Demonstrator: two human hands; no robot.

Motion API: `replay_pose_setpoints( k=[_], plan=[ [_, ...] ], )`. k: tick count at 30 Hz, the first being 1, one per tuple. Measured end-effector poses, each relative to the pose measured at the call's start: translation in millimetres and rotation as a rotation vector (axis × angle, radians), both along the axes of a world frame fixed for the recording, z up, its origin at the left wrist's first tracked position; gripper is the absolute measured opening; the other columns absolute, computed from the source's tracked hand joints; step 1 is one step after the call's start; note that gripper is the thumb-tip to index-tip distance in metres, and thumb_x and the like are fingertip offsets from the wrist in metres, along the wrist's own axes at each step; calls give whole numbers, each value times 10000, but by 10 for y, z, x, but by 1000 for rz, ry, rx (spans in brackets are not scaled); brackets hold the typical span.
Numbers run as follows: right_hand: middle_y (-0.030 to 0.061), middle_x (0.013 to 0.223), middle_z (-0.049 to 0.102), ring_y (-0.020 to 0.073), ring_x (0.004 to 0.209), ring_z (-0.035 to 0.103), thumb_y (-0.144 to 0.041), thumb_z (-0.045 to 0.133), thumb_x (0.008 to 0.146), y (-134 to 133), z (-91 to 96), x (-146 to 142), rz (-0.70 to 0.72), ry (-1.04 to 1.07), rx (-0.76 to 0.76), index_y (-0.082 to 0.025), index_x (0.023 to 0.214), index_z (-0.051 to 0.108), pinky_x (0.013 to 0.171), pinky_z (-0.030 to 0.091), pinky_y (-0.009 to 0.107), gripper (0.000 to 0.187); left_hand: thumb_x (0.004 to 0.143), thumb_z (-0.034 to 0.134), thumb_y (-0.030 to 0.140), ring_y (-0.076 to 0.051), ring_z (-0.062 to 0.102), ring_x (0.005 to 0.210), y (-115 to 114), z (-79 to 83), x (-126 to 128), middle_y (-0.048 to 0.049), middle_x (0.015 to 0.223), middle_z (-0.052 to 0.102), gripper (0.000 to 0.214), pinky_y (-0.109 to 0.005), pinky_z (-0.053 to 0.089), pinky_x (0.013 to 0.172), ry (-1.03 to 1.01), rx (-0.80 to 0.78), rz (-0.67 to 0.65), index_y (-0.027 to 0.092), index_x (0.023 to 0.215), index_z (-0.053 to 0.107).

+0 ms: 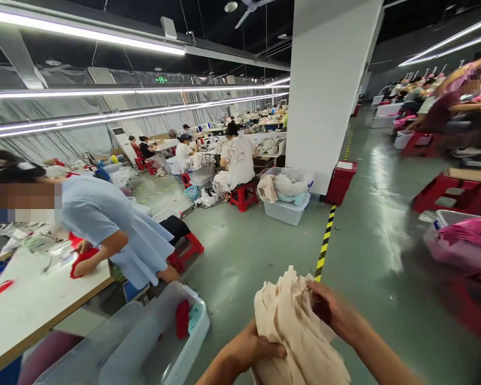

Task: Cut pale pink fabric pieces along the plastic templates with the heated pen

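A bunched bundle of beige fabric (294, 326) is held up in front of me, its upper edges ruffled and its lower part hanging out of the frame. My left hand (250, 347) grips it from the left side, thumb lying across the folds. On the right, my right hand (334, 310) is closed on the upper edge of the fabric; its fingertips are partly hidden among the folds.
A plastic bin (200, 315) stands at lower left beside a white table (32, 299), where a person in light blue (104, 214) bends over red cloth. Ahead are a filled bin (286, 208), a pillar (328, 80) and a red trash bin (341, 184). Red stools (452, 192) stand right.
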State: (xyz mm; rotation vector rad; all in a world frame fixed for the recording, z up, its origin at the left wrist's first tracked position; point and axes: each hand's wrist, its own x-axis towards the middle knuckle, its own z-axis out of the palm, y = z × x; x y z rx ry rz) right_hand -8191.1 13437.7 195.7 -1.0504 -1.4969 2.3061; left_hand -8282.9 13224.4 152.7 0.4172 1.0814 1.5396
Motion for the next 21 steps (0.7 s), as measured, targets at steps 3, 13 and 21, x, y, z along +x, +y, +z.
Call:
replay_pose_setpoints(
  k=[3, 13, 21],
  plan=[
    [67, 983, 698, 242, 800, 666, -495, 803, 515, 677, -170, -401, -45, -34, -13, -214, 937, 690, 709, 562, 337, 520, 473, 880, 298, -316, 605, 1056, 555, -152, -545, -97, 1057, 693, 696, -435, 436, 976, -99, -68, 140, 131, 1107, 645],
    [48, 950, 676, 243, 773, 612, -562, 715, 587, 1660, 12, -2456, 483, 19, 683, -254, 981, 663, 701, 511, 343, 503, 500, 858, 385, -282, 649, 908, 2024, -86, -2297, -93, 906, 705, 572, -392, 464, 914, -251, -134, 696, 96, 959, 676],
    [51, 724, 643, 236, 710, 565, -617, 587, 638, 2069, -575, -4863, 797, -55, 586, -208, 726, 666, 674, 455, 327, 426, 524, 835, 343, -276, 621, 939, 2369, -447, -4021, -101, 904, 686, 582, -381, 427, 933, -307, -98, 717, 66, 1008, 667]
  ],
)
